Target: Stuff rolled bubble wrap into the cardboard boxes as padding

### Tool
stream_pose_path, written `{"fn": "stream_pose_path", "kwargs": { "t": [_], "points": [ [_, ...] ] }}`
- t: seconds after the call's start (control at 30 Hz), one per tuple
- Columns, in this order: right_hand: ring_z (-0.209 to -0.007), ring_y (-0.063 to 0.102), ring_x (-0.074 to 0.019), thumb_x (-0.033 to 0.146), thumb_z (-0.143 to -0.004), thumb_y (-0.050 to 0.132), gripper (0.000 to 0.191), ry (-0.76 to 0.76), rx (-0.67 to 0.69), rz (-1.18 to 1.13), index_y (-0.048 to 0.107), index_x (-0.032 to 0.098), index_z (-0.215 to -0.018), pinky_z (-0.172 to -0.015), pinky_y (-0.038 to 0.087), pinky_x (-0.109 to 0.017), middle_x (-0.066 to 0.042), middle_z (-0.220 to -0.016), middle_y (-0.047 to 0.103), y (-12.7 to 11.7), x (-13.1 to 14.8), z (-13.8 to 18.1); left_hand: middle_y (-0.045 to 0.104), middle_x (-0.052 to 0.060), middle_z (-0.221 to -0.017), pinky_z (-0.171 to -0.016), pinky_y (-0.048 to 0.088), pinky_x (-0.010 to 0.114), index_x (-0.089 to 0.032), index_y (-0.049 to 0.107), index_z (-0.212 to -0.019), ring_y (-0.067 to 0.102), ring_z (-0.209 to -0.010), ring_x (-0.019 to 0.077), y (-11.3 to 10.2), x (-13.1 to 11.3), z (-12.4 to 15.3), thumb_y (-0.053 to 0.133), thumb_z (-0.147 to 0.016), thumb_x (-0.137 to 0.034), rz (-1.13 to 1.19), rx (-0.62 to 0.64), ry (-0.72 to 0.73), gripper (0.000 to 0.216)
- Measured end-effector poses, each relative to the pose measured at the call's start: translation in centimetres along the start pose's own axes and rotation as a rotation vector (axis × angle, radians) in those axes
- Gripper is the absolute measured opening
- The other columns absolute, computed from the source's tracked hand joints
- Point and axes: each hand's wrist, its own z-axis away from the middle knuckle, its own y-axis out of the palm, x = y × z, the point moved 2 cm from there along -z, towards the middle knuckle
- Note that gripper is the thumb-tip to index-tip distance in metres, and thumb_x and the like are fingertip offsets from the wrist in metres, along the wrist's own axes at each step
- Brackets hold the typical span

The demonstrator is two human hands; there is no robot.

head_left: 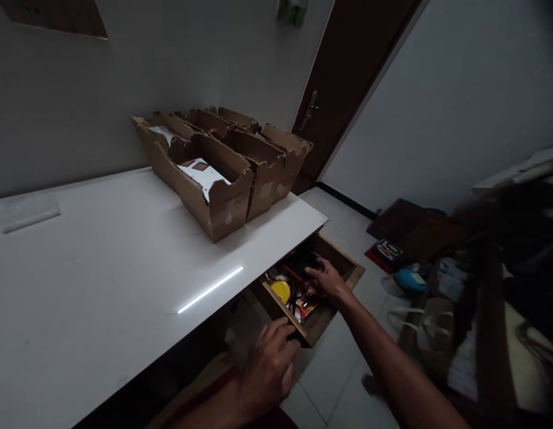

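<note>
- Drawer (348,280) is pulled open at 5 o'clock off the white table (102,268); nothing's out of it yet.
- My right hand (325,281) is down in the clutter, fingers spread, can't tell if it's got hold of anything.
- My left hand (270,363) rests loosely curled on the drawer's front edge, holding nothing.
- Yellow disc (280,291) and red bits crowd the drawer.
- Cardboard boxes (214,173) sit at 12 o'clock.

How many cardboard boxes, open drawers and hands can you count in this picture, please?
Cardboard boxes on the white table: 3
Open drawers: 1
Hands: 2, the left hand at the drawer's front edge and the right hand inside it
Total: 6
</note>
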Motion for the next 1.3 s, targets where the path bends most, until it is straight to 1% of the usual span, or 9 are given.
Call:
{"fn": "stream_pose_path", "kwargs": {
  "t": [0.2,0.37,0.5,0.6,0.7,0.8,1.0,1.13,1.3],
  "points": [
    [-0.06,0.057,-0.0122,0.027,-0.084,0.06,0.055,-0.005,-0.047,-0.266,0.039,0.027,-0.135,-0.052,0.063,-0.033,0.001,-0.086,0.053,1.2,0.0,0.2,0.064,0.012,-0.12,-0.1,0.05,0.051,-0.018,0.062,-0.108,0.053,-0.125,0.0296,-0.5,0.2,0.4,0.05,-0.069,0.004,0.017,-0.078,-0.033,0.046],
    [-0.055,0.054,-0.0124,0.026,-0.08,0.058,0.058,-0.052,-0.02,-0.339,0.04,0.027,-0.135,-0.047,0.059,-0.03,0.004,-0.075,0.049,-0.8,0.4,2.6,0.067,0.012,-0.115,-0.096,0.051,0.046,-0.018,0.064,-0.107,0.059,-0.113,0.0263,-1.6,0.5,0.4,0.049,-0.076,0.001,0.17,-0.212,-0.099,0.04],
    [-0.05,0.051,-0.0119,0.038,-0.077,0.066,0.072,-0.218,0.064,-0.307,0.038,0.024,-0.141,-0.042,0.049,-0.023,0.007,-0.067,0.048,-3.6,0.8,7.1,0.069,0.011,-0.114,-0.093,0.051,0.042,-0.02,0.065,-0.115,0.063,-0.106,0.024,-2.6,0.3,-0.4,0.053,-0.083,-0.009,0.441,-0.281,-0.364,0.036],
    [-0.066,0.062,-0.0165,0.046,-0.079,0.068,0.086,-0.342,0.197,-0.274,0.025,0.025,-0.15,-0.054,0.053,-0.027,-0.002,-0.088,0.063,-4.1,1.5,10.9,0.068,0.012,-0.121,-0.096,0.049,0.041,-0.02,0.062,-0.123,0.062,-0.112,0.0256,-3.3,-0.3,-1.6,0.061,-0.087,-0.026,0.814,-0.339,-0.61,0.036],
    [-0.086,0.066,-0.019,0.045,-0.084,0.066,0.08,-0.446,0.333,-0.297,0.026,0.026,-0.15,-0.078,0.056,-0.034,-0.008,-0.107,0.066,-2.5,2.1,13.6,0.067,0.014,-0.123,-0.097,0.048,0.04,-0.017,0.059,-0.125,0.064,-0.112,0.0263,-3.9,-1.1,-2.7,0.066,-0.086,-0.043,1.269,-0.453,-0.74,0.049],
    [-0.083,0.065,-0.0164,0.042,-0.086,0.064,0.064,-0.522,0.367,-0.278,0.039,0.025,-0.142,-0.077,0.056,-0.031,-0.008,-0.105,0.066,0.3,2.3,14.8,0.071,0.011,-0.113,-0.1,0.047,0.038,-0.015,0.065,-0.113,0.066,-0.108,0.0241,-4.8,-1.4,-3.1,0.069,-0.085,-0.045,1.506,-0.611,-0.772,0.042],
    [-0.07,0.065,-0.0158,0.038,-0.088,0.063,0.035,-0.736,0.211,-0.09,0.064,0.023,-0.12,-0.065,0.056,-0.026,-0.003,-0.084,0.069,3.7,2.8,15.1,0.073,0.007,-0.105,-0.104,0.046,0.034,-0.015,0.069,-0.101,0.065,-0.111,0.022,-6.7,-0.6,-2.2,0.076,-0.08,-0.031,1.565,-0.891,-0.776,0.028],
    [-0.103,0.069,-0.0236,0.032,-0.092,0.057,0.034,-0.957,0.089,0.048,0.067,0.027,-0.124,-0.091,0.056,-0.038,-0.007,-0.115,0.072,4.4,3.4,15.2,0.072,0.008,-0.11,-0.111,0.041,0.035,-0.015,0.068,-0.103,0.061,-0.12,0.023,-7.6,-0.4,-1.9,0.075,-0.081,-0.03,1.573,-0.939,-0.768,0.027],
    [-0.111,0.068,-0.024,0.028,-0.095,0.053,0.039,-1.059,0.066,0.105,0.062,0.027,-0.132,-0.097,0.055,-0.04,-0.007,-0.123,0.07,5.1,3.4,14.8,0.072,0.007,-0.109,-0.109,0.043,0.039,-0.016,0.067,-0.103,0.063,-0.115,0.0238,-8.1,-0.4,-2.0,0.076,-0.079,-0.03,1.538,-0.97,-0.751,0.029]
  ]
}}
